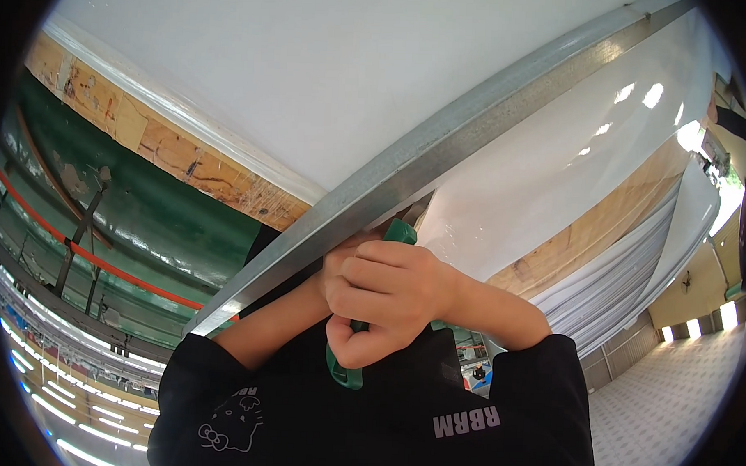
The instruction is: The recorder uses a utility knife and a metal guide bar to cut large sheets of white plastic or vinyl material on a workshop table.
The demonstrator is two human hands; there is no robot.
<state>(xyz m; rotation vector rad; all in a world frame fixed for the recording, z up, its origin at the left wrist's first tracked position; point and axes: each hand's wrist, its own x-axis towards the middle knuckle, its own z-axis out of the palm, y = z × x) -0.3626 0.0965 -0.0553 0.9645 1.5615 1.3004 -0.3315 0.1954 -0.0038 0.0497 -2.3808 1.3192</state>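
My right hand (391, 295) is closed in a fist around a green-handled tool. One green end of the tool (402, 231) juts out above the knuckles, and a curved green part (343, 373) shows below the thumb. The rest of the tool is hidden, so its kind cannot be told. My left hand (337, 260) lies against the right one, close under a long grey metal bar (442, 141); its fingers are mostly covered. The bar slants from lower left to upper right across smooth white sheet material (231, 55).
A wooden edge (186, 165) runs under the white sheet at left, above a green surface (143, 217) and an orange-red rail (85, 256). To the right, clear film covers more white material, with another wooden board (591, 228) and stacked white layers (610, 270). Patterned floor (655, 399) lies beyond.
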